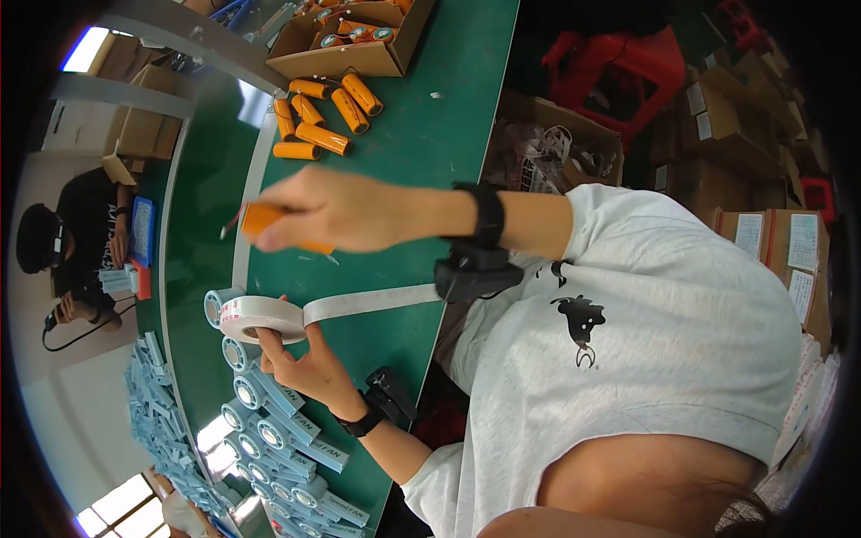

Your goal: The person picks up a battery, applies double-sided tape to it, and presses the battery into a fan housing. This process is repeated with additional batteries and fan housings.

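My right hand (336, 211), a little blurred, is closed around an orange cylindrical battery (258, 218) above the green table. A thin lead with a white connector hangs from the battery's end. Below it in the picture, my left hand (309, 369) grips a roll of white tape (280, 310), fingers at its core and rim. A strip of tape (377, 301) stretches from the roll to the table's near edge, where the black device at my right wrist hides its end. Light blue handheld fans (273, 433) lie in rows beside my left hand.
Several orange batteries (323, 138) lie loose near an open cardboard box (336, 61) of more. A metal frame post (193, 36) borders the green table (448, 134). Across from me, a person (85, 224) works beside a blue tray (142, 229). A red stool (619, 81) and cartons stand behind.
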`<state>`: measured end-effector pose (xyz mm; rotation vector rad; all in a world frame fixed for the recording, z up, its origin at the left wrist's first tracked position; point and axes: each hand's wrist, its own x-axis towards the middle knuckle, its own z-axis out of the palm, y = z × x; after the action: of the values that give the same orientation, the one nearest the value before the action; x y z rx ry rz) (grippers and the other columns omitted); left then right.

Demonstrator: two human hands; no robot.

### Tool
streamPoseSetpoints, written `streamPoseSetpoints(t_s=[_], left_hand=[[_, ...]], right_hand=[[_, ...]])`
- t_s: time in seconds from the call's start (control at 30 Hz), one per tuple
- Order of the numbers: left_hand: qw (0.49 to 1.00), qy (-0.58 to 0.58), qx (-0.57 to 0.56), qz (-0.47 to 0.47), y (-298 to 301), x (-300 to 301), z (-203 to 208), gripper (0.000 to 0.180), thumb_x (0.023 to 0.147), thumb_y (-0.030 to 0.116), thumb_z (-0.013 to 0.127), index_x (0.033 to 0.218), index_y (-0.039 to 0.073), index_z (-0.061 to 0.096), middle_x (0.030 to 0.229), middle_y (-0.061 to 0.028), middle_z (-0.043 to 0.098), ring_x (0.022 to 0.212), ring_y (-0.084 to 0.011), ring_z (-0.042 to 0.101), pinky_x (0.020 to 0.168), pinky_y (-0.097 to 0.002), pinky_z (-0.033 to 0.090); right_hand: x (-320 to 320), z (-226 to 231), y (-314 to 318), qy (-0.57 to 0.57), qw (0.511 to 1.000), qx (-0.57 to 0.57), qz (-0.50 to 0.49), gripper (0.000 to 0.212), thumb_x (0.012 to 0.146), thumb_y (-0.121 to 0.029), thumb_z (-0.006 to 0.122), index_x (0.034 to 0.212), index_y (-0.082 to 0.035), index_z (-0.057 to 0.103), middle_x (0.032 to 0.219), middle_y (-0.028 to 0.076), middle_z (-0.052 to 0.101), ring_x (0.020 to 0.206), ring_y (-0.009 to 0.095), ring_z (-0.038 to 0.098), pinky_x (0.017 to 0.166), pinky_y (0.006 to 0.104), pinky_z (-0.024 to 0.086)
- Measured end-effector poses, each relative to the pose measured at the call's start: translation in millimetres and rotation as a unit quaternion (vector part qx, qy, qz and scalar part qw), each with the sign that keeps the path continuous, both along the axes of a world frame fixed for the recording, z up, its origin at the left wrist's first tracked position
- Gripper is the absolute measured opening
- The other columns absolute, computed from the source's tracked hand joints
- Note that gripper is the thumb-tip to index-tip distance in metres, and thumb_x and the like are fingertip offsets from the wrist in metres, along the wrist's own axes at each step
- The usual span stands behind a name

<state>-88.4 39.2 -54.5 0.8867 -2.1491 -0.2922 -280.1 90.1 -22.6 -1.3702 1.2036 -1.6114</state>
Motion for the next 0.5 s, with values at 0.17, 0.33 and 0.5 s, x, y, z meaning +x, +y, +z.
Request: streamPoseSetpoints(t_s=[0.17,0.33,0.5], left_hand=[[0.993,-0.073,-0.094,0.015,-2,3,1,0.046,0.065,0.008,0.071,0.105,-0.006,0.054,0.087,-0.0138,0.062,0.083,-0.0249,0.044,0.074,-0.0306,0.038],[0.995,-0.009,-0.063,0.075,2,-18,12,0.041,0.064,0.009,0.073,0.098,-0.007,0.056,0.083,-0.0147,0.061,0.076,-0.0264,0.046,0.065,-0.0302,0.041],[0.989,-0.011,-0.143,0.015,-2,-42,27,0.038,0.065,0.012,0.075,0.093,-0.007,0.057,0.079,-0.0133,0.061,0.070,-0.0255,0.047,0.060,-0.0312,0.042]], right_hand=[[50,-14,-31,-0.019,0.998,0.043,0.029,0.028,0.087,-0.021,0.050,0.101,0.003,0.055,0.087,0.010,0.061,0.074,0.013,0.055,0.067,0.0250,0.044],[60,-7,-47,-0.303,0.951,-0.033,-0.057,0.026,0.088,-0.018,0.048,0.100,0.005,0.052,0.091,0.014,0.060,0.079,0.019,0.058,0.071,0.0274,0.047],[38,2,-46,-0.523,0.844,-0.111,-0.040,0.028,0.089,-0.018,0.047,0.102,0.007,0.048,0.096,0.019,0.059,0.090,0.026,0.060,0.079,0.0324,0.049]])
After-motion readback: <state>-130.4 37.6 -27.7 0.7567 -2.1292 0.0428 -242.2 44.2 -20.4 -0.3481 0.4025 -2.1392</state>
